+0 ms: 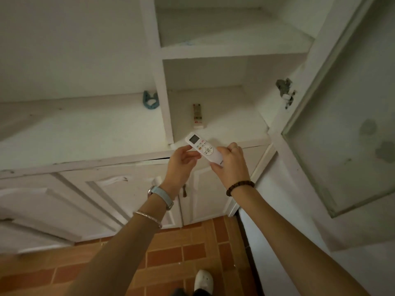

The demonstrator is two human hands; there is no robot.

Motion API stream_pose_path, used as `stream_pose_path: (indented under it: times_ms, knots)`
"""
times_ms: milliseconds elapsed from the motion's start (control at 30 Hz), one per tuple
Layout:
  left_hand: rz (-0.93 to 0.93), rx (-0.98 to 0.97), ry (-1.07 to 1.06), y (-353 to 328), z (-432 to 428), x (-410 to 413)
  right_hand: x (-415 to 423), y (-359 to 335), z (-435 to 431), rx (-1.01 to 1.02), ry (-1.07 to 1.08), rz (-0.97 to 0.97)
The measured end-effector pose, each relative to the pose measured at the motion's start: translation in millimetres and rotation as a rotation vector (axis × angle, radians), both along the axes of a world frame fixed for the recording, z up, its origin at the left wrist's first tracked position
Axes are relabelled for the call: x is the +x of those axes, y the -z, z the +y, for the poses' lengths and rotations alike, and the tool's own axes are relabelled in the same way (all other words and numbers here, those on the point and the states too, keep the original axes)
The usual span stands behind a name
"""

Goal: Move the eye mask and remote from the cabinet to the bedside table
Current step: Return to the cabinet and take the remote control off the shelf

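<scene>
head view: both hands (181,163) (230,165) grip the remote (204,149) before the cabinet (213,52), second remote (197,116) shelved.

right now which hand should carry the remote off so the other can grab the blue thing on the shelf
Right. The right hand wraps the white remote's lower end, while the left hand only pinches its edge and is nearer the blue item on the left shelf.

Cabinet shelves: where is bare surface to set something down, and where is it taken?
Free: the top shelf, and the long ledge left of the divider, apart from a blue object at its back. Taken: the lower shelf's middle, where a second remote lies; its sides stay bare.
</scene>
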State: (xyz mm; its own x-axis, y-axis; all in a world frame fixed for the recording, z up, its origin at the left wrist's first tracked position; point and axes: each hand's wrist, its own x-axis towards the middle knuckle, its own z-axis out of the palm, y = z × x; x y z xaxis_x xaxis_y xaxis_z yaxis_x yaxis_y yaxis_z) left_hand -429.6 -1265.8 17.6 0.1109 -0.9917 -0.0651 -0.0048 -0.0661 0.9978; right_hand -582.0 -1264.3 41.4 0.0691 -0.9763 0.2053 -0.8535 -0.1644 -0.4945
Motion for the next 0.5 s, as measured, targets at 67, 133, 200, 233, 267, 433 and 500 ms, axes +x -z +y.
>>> stream_pose_path:
  times_ms: [67,133,200,233,267,433,500]
  knots:
    - [0.013,0.002,-0.042,2.9,21.7,22.0,16.7,3.4,14.2,0.009,-0.059,-0.011]
    - [0.021,0.013,-0.084,6.3,46.8,45.0,37.4,7.9,29.9,0.028,-0.118,-0.003]
    - [0.007,0.026,-0.139,10.9,75.0,69.1,61.8,12.3,48.0,0.046,-0.18,-0.001]
    - [-0.01,0.029,-0.173,13.9,90.1,81.3,75.1,14.5,58.0,0.056,-0.213,0.005]
    - [-0.028,0.032,-0.206,16.7,106.6,93.8,88.8,16.5,69.2,0.065,-0.246,0.014]
    - [-0.062,0.056,-0.397,25.0,206.0,153.1,159.8,27.6,137.9,0.107,-0.433,0.037]
    - [-0.056,0.065,-0.474,27.1,251.3,174.7,187.7,29.7,171.4,0.118,-0.517,0.049]
